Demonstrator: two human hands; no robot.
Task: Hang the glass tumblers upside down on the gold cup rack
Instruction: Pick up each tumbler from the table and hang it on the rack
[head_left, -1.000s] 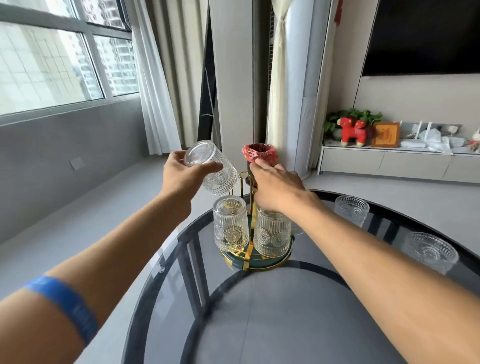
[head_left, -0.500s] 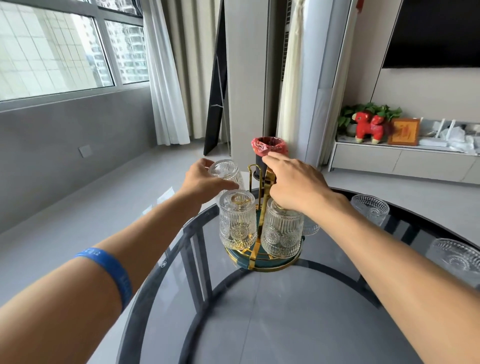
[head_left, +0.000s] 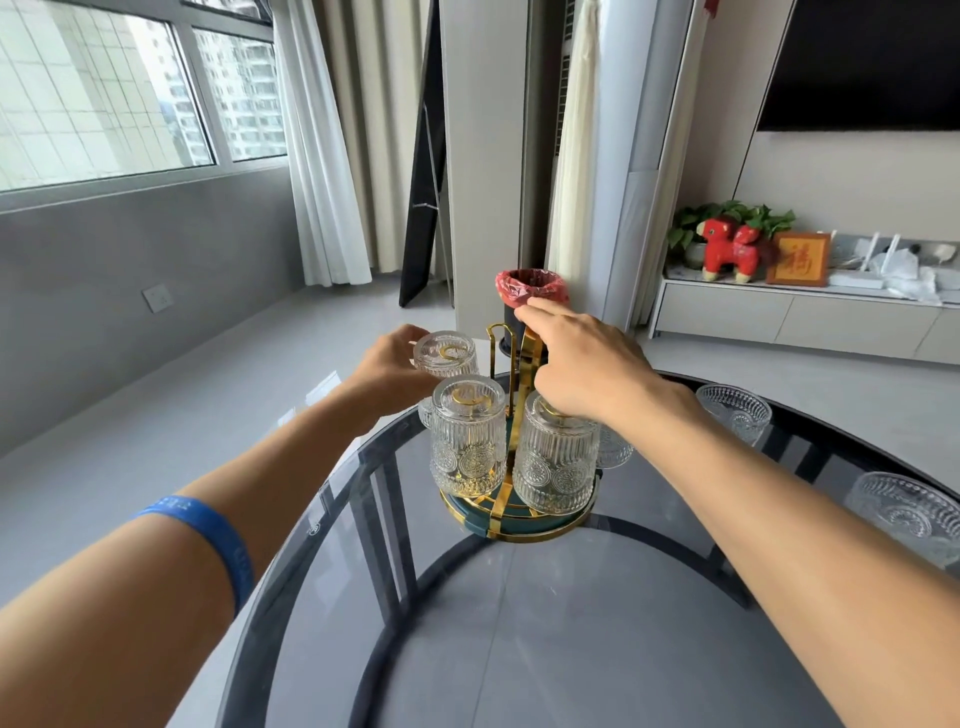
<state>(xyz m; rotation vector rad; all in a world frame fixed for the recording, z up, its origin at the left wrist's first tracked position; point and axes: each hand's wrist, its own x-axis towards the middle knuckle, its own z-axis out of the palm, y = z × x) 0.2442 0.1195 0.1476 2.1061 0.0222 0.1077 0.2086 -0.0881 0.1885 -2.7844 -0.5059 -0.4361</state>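
Note:
The gold cup rack (head_left: 511, 395) with a round green-and-gold base stands on the dark glass table (head_left: 545, 623). Two embossed glass tumblers hang upside down at its front: one on the left (head_left: 467, 441), one on the right (head_left: 556, 457). My left hand (head_left: 387, 371) holds a third tumbler (head_left: 447, 353) upside down at the rack's back left, a gold prong tip showing through its bottom. My right hand (head_left: 582, 364) grips the gold handle at the rack's top. Another hung tumbler behind the rack is mostly hidden.
Two loose tumblers stand upright on the table's right side, one far (head_left: 735, 415) and one near the edge (head_left: 904, 514). A bin with a red liner (head_left: 530, 286) stands on the floor behind the table. A low cabinet (head_left: 800, 322) lines the right wall.
My left hand has turned the tumbler upside down and lowered it from beside the rack's top onto the back-left prong. My right hand stayed on the handle. The camera moved closer.

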